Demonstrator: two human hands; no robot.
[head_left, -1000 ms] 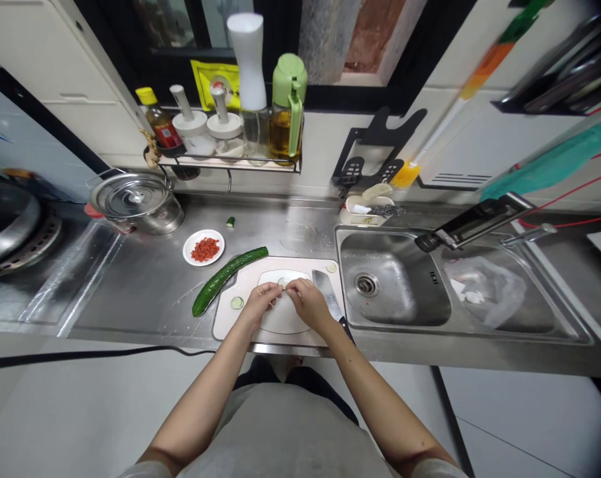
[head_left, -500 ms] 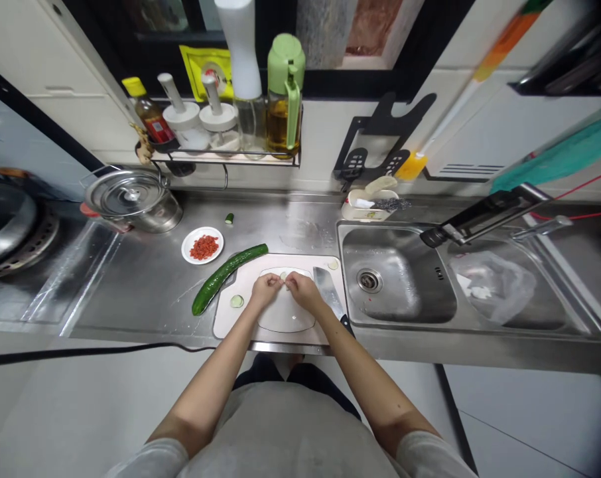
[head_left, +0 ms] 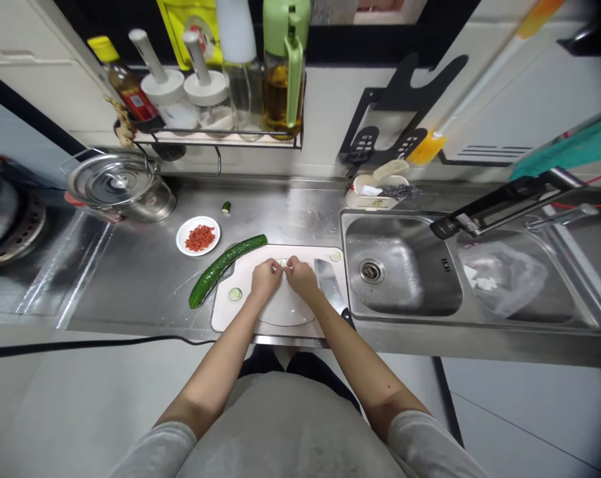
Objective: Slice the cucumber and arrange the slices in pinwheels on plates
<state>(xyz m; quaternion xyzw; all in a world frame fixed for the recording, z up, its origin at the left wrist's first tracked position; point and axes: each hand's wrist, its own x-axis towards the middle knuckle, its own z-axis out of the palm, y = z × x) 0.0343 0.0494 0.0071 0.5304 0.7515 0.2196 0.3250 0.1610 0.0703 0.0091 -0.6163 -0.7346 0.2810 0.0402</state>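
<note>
My left hand (head_left: 267, 275) and my right hand (head_left: 299, 273) meet over a white plate with a thin dark rim (head_left: 286, 313). Fingertips of both pinch a small pale cucumber slice (head_left: 283, 263) between them. The plate lies on a light cutting board (head_left: 222, 315). Left of my hands, a few cucumber slices (head_left: 235, 294) rest on the board, and another pale slice (head_left: 335, 256) is at its upper right corner. A cleaver (head_left: 330, 282) with a black handle lies right of my right hand. A long green cucumber (head_left: 225, 269) leans along the board's left edge.
A white dish of chopped red bits (head_left: 199, 237) and a cucumber end (head_left: 225, 207) are behind the cucumber. A lidded steel pot (head_left: 124, 189) stands at the back left. To the right is a double sink (head_left: 402, 265) with a plastic bag (head_left: 509, 275). Above hangs a seasoning rack (head_left: 215, 138).
The camera view has tilted down and closer, so the rack looks larger. My hands remain together over the plate, the fingers still pinching the slice.
</note>
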